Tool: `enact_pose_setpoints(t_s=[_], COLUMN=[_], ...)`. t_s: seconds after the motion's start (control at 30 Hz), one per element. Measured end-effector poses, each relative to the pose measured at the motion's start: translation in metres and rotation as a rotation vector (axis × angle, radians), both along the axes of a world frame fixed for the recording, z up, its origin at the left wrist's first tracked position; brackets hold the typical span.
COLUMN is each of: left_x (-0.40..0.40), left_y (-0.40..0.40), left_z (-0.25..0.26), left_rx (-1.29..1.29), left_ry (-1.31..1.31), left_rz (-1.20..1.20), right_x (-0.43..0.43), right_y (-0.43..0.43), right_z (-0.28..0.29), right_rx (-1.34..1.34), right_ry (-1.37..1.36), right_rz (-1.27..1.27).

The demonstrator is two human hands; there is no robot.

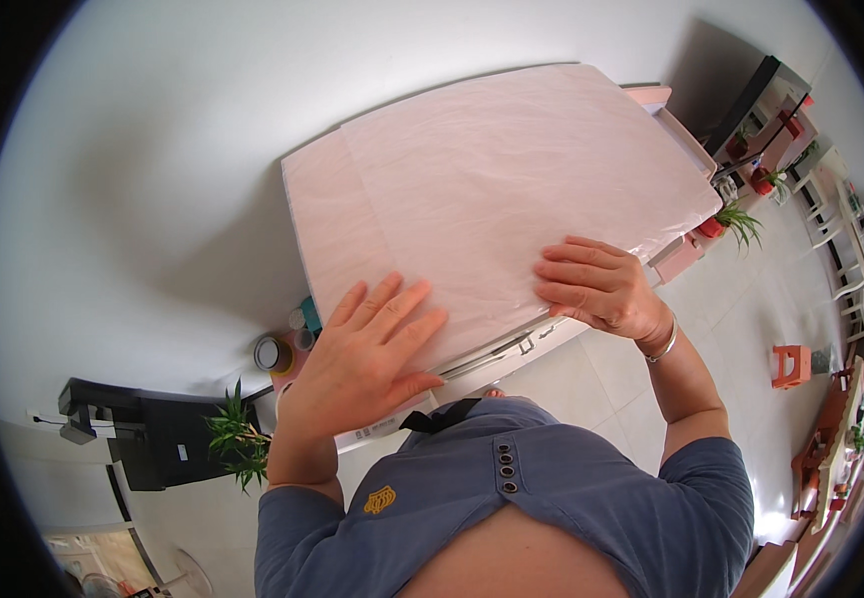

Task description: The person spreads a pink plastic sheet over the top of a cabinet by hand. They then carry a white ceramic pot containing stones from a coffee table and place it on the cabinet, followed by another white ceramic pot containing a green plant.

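Observation:
A large flat panel in pale pink wrinkled covering (492, 172) lies before me, its far edge close to the white wall. Glossy creases at its right corner look like clear film. My left hand (372, 351) rests palm down on its near left part, fingers spread and nothing held. My right hand (600, 288) touches the near edge farther right, fingers together on top. Its thumb lies along the edge; whether it pinches the cover cannot be told. Below the near edge shows a white rail with metal fittings (525, 344).
Pink drawer parts (677, 258) and a potted plant (735, 222) stand right of the panel, near a television (742, 112). At the left are a roll of tape (271, 353), another plant (236, 437) and black equipment (170, 441). An orange stool (791, 366) stands on the tiled floor.

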State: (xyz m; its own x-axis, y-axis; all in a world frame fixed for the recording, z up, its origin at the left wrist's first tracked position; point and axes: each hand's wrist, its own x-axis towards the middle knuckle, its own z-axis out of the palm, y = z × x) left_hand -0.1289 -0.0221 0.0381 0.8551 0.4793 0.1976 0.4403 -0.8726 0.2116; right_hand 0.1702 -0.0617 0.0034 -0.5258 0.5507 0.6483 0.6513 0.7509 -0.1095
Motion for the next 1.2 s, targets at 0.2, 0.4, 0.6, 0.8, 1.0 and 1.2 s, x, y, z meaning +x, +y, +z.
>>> enact_pose_setpoints(t_s=[0.2, 0.4, 0.6, 0.8, 1.0, 1.2], left_x=[-0.007, -0.036, -0.052, -0.048, -0.046, -0.047], left_y=[-0.004, 0.002, 0.008, 0.009, 0.011, 0.021], left_z=[-0.003, 0.001, -0.001, -0.008, -0.009, -0.016], left_rx=[0.029, -0.031, -0.071, -0.072, -0.096, -0.031], left_ry=[-0.021, -0.123, -0.257, -0.221, -0.234, -0.349], left_rz=[0.01, 0.001, 0.051, 0.071, 0.093, 0.099], right_x=[0.0, 0.0, -0.001, -0.001, -0.002, -0.001], right_y=[-0.001, -0.001, 0.002, 0.0, 0.001, 0.001], right_z=[0.003, 0.003, 0.004, 0.006, 0.006, 0.005], right_rx=[0.008, 0.01, 0.007, 0.025, 0.007, 0.01], right_ry=[-0.033, -0.066, -0.067, -0.078, -0.071, -0.077], right_rz=[0.007, -0.01, -0.006, 0.0, -0.019, -0.017])
